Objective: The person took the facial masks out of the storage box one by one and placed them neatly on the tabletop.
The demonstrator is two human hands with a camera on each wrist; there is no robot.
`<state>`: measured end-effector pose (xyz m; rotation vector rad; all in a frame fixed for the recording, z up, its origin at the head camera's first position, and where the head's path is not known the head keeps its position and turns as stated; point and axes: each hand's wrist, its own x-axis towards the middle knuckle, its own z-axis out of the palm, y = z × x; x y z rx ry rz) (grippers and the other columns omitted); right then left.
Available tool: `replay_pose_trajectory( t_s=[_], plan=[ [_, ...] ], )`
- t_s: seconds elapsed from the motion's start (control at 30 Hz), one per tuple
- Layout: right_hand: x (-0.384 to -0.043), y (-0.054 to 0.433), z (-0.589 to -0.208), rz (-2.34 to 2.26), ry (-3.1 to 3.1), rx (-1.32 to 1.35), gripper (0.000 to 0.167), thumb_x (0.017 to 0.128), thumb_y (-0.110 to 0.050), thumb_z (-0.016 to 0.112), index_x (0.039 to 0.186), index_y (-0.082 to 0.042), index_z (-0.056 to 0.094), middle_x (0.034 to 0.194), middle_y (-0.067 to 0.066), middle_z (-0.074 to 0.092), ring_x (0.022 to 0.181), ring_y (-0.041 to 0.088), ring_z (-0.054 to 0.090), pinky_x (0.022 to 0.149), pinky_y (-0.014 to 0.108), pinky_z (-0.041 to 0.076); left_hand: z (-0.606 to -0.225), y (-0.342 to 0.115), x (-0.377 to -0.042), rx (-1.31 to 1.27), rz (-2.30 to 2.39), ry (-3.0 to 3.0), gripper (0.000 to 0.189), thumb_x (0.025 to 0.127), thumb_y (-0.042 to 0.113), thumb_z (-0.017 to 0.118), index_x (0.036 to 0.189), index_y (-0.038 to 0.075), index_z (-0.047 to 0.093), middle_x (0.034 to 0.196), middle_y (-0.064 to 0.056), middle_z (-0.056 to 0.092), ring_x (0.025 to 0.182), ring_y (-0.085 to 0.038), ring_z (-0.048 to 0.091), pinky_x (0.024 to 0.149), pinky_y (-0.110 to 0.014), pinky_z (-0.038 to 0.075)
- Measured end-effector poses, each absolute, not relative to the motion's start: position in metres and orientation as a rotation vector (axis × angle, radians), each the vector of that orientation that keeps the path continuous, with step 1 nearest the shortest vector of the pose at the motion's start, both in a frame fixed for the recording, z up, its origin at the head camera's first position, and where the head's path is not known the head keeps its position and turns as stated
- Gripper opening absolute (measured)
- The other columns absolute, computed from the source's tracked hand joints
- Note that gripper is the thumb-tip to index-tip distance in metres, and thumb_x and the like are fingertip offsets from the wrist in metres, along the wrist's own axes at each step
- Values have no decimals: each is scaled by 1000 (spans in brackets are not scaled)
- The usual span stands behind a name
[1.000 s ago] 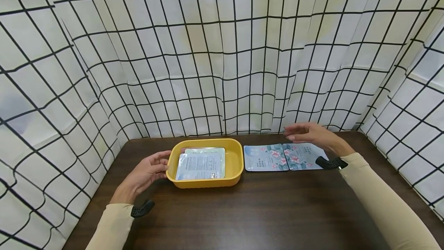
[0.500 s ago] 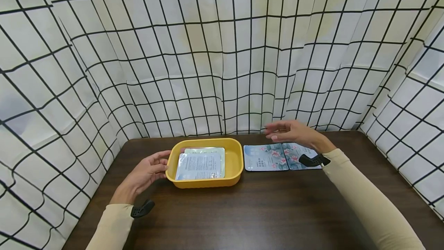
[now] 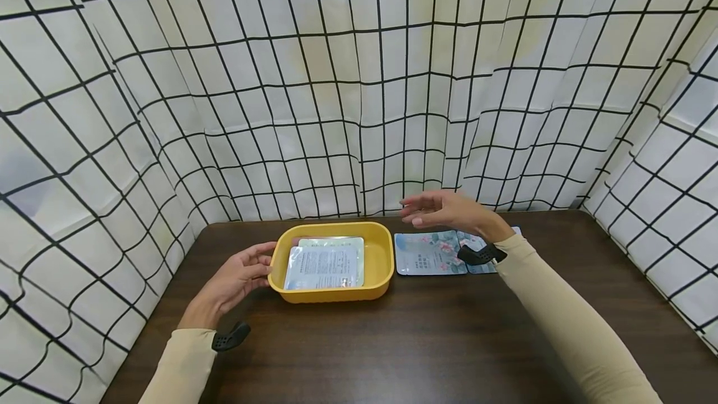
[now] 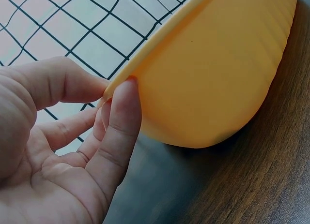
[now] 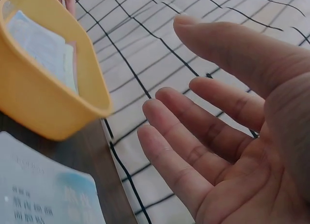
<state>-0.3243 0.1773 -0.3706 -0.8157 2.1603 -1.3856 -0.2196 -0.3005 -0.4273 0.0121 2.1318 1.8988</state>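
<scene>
At the left end of a yellow plastic basin [image 3: 336,295], my left hand [image 3: 237,276] pinches the rim; the left wrist view shows thumb and fingertips on either side of the basin's edge [image 4: 208,79]. Inside the basin lie several flat face-mask sachets [image 3: 322,267], the top one a pale blue printed one. To the right, a blue floral sachet [image 3: 421,257] lies flat on the table beside a second floral sachet [image 3: 470,240], partly hidden by my right arm. My right hand [image 3: 449,212] hovers above and behind these sachets, fingers relaxed and apart, holding nothing.
A dark wooden table [image 3: 359,348] carries everything. Behind and at both sides hangs a white curtain [image 3: 359,92] with a black grid; its lower edge meets the table's back edge, close to the basin and my right hand. Each wrist wears a black strap [image 3: 230,336].
My right hand has moved left, from above the right sachet toward the basin, uncovering part of the right sachet's far edge. The left hand and basin have stayed put.
</scene>
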Motion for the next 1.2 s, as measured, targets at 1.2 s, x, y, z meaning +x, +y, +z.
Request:
replay_pose_trajectory(
  t_s=[1.2],
  plan=[
    [-332,79,-383,-1322,1912,-892,62,96,-24,71,150,-5,46,142,10,61,128,23,59,105,43,50,-427,-299,-219,5,1900,2139,64,98,2,60,157,6,33,116,-13,59,93,-20,64,81,-27,58]
  ],
)
